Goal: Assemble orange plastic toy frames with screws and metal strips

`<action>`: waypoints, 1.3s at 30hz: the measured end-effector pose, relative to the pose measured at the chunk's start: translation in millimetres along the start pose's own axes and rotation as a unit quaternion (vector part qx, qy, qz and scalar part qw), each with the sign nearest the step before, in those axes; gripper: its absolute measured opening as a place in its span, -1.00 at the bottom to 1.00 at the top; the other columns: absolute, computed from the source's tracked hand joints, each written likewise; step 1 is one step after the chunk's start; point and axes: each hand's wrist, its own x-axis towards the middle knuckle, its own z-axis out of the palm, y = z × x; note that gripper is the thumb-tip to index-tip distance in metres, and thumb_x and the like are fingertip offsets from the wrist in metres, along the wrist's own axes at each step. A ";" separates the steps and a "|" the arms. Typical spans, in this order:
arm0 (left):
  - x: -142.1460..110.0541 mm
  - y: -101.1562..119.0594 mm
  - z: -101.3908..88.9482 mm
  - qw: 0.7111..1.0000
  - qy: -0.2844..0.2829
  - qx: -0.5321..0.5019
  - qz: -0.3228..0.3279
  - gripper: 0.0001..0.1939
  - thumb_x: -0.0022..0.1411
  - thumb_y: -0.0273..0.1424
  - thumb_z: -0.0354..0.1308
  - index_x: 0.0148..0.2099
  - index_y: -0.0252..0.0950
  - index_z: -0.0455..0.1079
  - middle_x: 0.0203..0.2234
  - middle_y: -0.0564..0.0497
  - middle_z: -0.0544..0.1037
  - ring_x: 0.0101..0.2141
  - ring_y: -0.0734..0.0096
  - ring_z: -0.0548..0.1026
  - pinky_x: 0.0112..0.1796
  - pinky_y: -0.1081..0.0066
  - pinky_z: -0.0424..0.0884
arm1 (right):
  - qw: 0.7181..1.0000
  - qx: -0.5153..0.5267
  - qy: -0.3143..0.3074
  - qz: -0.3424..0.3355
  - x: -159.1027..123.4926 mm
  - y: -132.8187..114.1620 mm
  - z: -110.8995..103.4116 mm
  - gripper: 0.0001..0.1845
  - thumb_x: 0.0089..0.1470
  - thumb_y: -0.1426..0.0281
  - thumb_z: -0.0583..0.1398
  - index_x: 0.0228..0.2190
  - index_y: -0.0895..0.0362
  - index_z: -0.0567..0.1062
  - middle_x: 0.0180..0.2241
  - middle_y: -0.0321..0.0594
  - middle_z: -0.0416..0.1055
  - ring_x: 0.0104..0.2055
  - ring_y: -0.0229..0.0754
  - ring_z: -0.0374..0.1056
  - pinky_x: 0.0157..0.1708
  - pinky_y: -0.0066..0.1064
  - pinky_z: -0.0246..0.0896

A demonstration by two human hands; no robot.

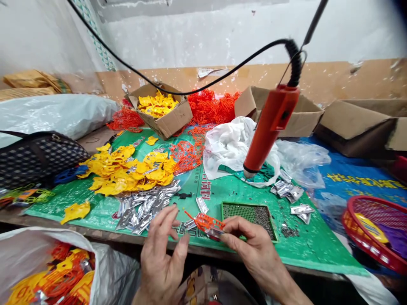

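Between thumb and fingers, my right hand (254, 250) pinches an orange plastic frame piece (205, 221), with a silvery part along its lower edge. To its left my left hand (165, 250) is raised with fingers apart, holding nothing. Silver metal-looking strips (148, 205) lie in a heap just beyond my left hand. Behind them spreads a pile of yellow plastic pieces (127, 169). A green tray (251, 216) of small dark screws sits past my right hand. Over the table hangs a red electric screwdriver (270, 131), pointing down.
At the back stand a cardboard box (174, 118) of yellow pieces, a heap of orange frames (213, 106) and more boxes (352, 123). A red basket (375, 233) is at right. A white sack (111, 267) of assembled pieces stands front left. The screwdriver's black cable (190, 91) crosses above.
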 end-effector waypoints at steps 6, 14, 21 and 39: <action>3.4 16.2 9.7 0.963 -0.256 0.083 -0.030 -0.42 -0.16 -0.70 0.37 -0.04 -0.22 0.60 -0.22 -0.10 0.64 -0.46 0.37 0.47 -0.27 0.51 0.43 | 0.982 -0.135 -0.063 -0.114 2.8 -7.3 -2.1 -0.88 0.12 0.35 0.25 -0.45 0.01 0.56 -0.43 -0.23 0.53 -0.37 -0.13 0.39 -0.35 -0.32 0.21; 17.8 -3.7 17.3 0.919 -0.368 0.134 0.042 -0.82 0.11 -0.55 0.22 -0.28 -0.24 0.61 -0.45 0.04 0.62 -0.39 0.32 0.51 -0.29 0.48 0.39 | 0.877 -0.323 0.015 -0.356 -6.1 -2.6 1.6 -0.86 0.15 0.56 0.20 -0.29 0.09 0.51 -0.36 -0.17 0.54 -0.35 -0.14 0.36 -0.34 -0.29 0.20; 9.2 -22.5 2.9 0.900 -0.381 0.170 0.126 -0.82 0.29 -0.50 0.15 -0.11 -0.23 0.52 -0.32 0.11 0.66 -0.32 0.47 0.58 -0.24 0.57 0.43 | 0.813 -0.365 0.103 -0.441 -11.4 2.6 -5.6 -0.88 0.10 0.43 0.30 -0.31 0.23 0.50 -0.27 -0.04 0.53 -0.12 0.01 0.32 -0.09 -0.05 0.17; 12.6 -30.8 5.7 0.784 -0.329 0.221 0.478 -0.82 0.41 -0.41 0.02 -0.09 -0.36 0.42 -0.21 -0.15 0.66 -0.16 0.45 0.63 -0.09 0.59 0.49 | 0.812 -0.341 0.094 -0.463 -23.7 8.4 -6.9 -0.94 0.14 0.54 0.24 -0.35 0.20 0.54 -0.38 -0.20 0.59 -0.27 -0.17 0.38 -0.13 -0.19 0.23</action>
